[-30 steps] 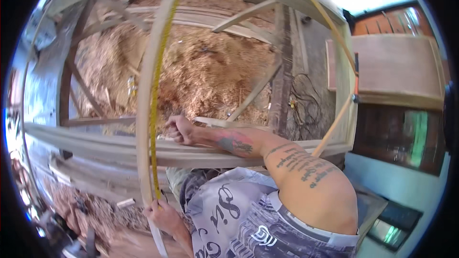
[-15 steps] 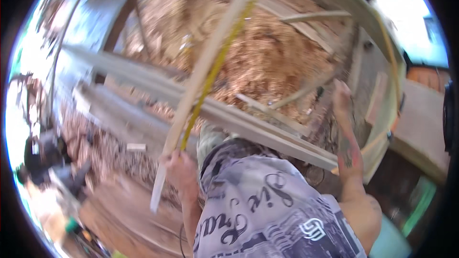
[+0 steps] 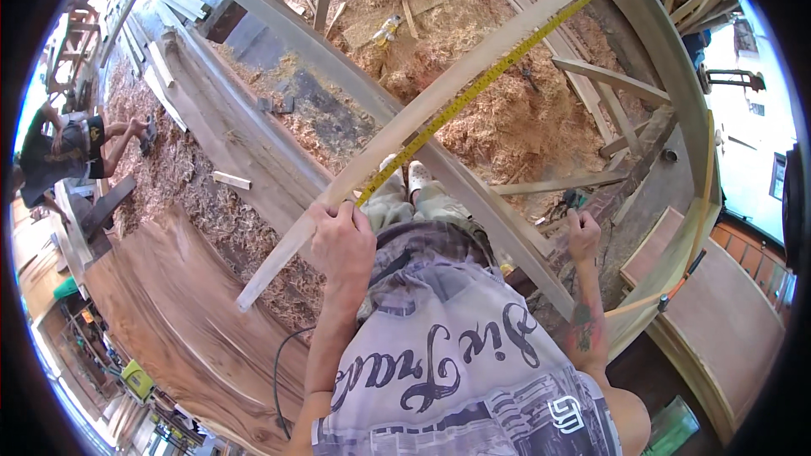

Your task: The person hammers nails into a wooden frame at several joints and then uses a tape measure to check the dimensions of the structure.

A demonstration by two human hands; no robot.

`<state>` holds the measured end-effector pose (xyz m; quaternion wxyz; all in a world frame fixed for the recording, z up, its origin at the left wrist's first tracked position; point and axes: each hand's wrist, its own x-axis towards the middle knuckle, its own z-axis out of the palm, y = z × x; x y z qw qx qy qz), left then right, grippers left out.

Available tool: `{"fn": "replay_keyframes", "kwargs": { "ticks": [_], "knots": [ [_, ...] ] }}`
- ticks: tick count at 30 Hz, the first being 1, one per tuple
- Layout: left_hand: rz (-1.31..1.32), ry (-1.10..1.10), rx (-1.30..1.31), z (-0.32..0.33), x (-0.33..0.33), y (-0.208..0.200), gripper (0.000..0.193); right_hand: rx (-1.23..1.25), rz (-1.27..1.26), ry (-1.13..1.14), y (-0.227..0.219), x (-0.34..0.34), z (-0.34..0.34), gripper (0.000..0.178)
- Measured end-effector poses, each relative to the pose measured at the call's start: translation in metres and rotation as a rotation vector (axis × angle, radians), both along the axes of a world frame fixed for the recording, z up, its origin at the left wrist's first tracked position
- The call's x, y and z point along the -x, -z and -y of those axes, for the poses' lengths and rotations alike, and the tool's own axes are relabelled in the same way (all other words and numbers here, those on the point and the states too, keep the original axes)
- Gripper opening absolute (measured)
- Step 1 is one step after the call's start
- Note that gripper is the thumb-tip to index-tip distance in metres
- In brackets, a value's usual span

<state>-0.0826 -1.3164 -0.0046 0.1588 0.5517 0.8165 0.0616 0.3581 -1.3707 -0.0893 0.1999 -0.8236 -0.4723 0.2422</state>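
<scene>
My left hand [image 3: 342, 241] is closed in a pinch on the near end of a yellow tape measure [image 3: 473, 100]. Its fingers also rest against a long pale wooden strip [image 3: 397, 137]. The tape's blade runs out along the strip's edge toward the upper right; its case does not show. Below the hand, the strip's near end sticks out to the lower left. My right hand [image 3: 583, 235] is closed, held apart at the right over the timber framing, and whatever is in its fingers is too small to make out. A long beam [image 3: 338, 63] crosses beneath the strip.
Wood shavings [image 3: 473, 76] cover much of the ground. A broad curved wooden panel [image 3: 701, 160] rises on the right, with a hose [image 3: 708, 177] along it. Wide brown slabs [image 3: 186, 304] lie at lower left. Another person [image 3: 72, 148] is at the far left.
My right hand has come back closer to my body. The view has tilted, so the strip's far end now shows, and its near end appears higher and farther left.
</scene>
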Motion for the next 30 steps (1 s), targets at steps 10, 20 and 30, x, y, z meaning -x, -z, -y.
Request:
{"fn": "replay_keyframes", "kwargs": {
  "ticks": [10, 20, 30],
  "knots": [
    [-0.038, 0.112, -0.039, -0.004, 0.003, -0.002, 0.016, -0.117, 0.320, 0.226, -0.037, -0.114, 0.062, 0.043],
    [-0.121, 0.081, -0.059, 0.003, -0.005, 0.010, 0.018, -0.009, 0.699, 0.544, -0.048, -0.335, 0.211, 0.032],
    [-0.228, 0.030, -0.042, 0.005, -0.004, 0.018, 0.019, 0.159, 0.721, 0.803, -0.028, -0.496, 0.272, 0.064]
  ]
}}
